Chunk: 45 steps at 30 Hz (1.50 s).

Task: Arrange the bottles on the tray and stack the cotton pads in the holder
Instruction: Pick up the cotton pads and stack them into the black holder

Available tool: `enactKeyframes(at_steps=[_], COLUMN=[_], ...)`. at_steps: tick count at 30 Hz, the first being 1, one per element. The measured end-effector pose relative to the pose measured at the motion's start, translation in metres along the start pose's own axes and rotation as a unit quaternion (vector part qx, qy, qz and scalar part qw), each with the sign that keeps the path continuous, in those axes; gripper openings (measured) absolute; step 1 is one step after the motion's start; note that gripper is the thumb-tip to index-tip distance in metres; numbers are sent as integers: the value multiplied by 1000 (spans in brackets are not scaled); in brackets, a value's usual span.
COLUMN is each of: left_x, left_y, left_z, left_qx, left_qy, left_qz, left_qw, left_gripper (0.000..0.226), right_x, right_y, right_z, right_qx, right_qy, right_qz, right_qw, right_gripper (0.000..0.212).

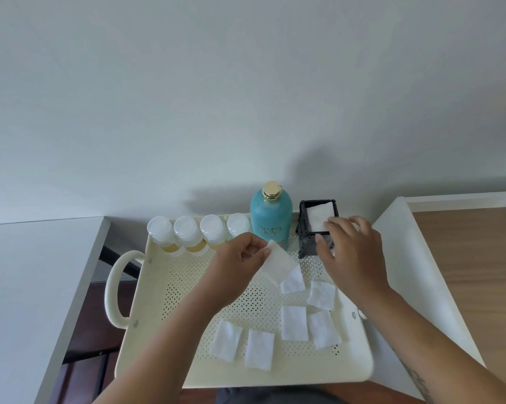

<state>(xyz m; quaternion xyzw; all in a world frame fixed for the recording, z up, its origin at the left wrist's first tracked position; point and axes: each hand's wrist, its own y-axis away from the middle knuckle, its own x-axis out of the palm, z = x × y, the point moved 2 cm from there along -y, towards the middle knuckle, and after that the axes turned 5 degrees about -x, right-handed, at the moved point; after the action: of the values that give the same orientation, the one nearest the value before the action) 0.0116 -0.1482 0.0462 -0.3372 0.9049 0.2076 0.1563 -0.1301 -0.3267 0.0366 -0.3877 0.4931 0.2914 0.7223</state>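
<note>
While pinched between thumb and fingertips of the left hand (pixel 240 266), one cotton pad (pixel 278 262) hangs tilted just above centre frame, over the perforated floor of the cream tray (pixel 170 290). Right of it, the right hand (pixel 350 258) curled around the black holder (pixel 310 240) at the tray's upper right corner, thumb on the near wall, fingers over the rim, touching the white pad stack (pixel 318 215) inside. Along the tray's far edge, upper left to centre: four small clear bottles (pixel 187 233) with pale caps and yellowish liquid, side by side, then a taller teal bottle (pixel 270 217) with a gold cap, upright, just left of the holder. Lower in frame, six loose pads (pixel 294 323) flat on the tray floor: two near the bottom edge, two right of those, two more just below the hands. Handle loop (pixel 114 290) at the tray's left.
</note>
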Motion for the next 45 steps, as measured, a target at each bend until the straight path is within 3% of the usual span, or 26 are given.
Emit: enactKeyframes(at_steps=[6, 10, 13, 17, 20, 25, 29, 32, 39, 45], left_x=[4, 5, 5, 8, 10, 6, -7, -15, -12, -5], left_y=[-3, -3, -3, -2, 0, 3, 9, 19, 44, 44], left_z=[-5, -13, -18, -24, -26, -15, 15, 44, 101, 115], left_qx=[-8, -2, 4, 17, 25, 13, -33, -74, -116, -98], left_qy=[7, 11, 16, 16, 13, 27, 3, -75, -282, -344], left_qz=[7, 9, 19, 47, 69, 67, 21, 8, 98, 89], left_qw=[1000, 1000, 1000, 999, 997, 997, 999, 994, 947, 929], left_gripper=[5, 5, 6, 5, 6, 11, 9, 10, 25, 23], right_x=[6, -6, -20, -26, -19, -9, -2, 2, 12, 16], right_y=[-9, -6, 5, 23, 28, 30, 31, 30, 29, 32], right_z=[0, 2, 5, 21, 25, 21, 17, 19, 30, 32], right_qx=[-4, 4, 12, 66, 128, 181, 204, 205, 200, 214], right_qy=[75, 16, -127, -394, -466, -531, -523, -516, -520, -509], right_qz=[70, 37, -15, 77, 156, 176, 165, 155, 149, 153], right_qw=[995, 999, 992, 914, 862, 809, 811, 817, 817, 820], right_gripper=[55, 41, 28, 18, 9, 3, 3, 2, 6, 2])
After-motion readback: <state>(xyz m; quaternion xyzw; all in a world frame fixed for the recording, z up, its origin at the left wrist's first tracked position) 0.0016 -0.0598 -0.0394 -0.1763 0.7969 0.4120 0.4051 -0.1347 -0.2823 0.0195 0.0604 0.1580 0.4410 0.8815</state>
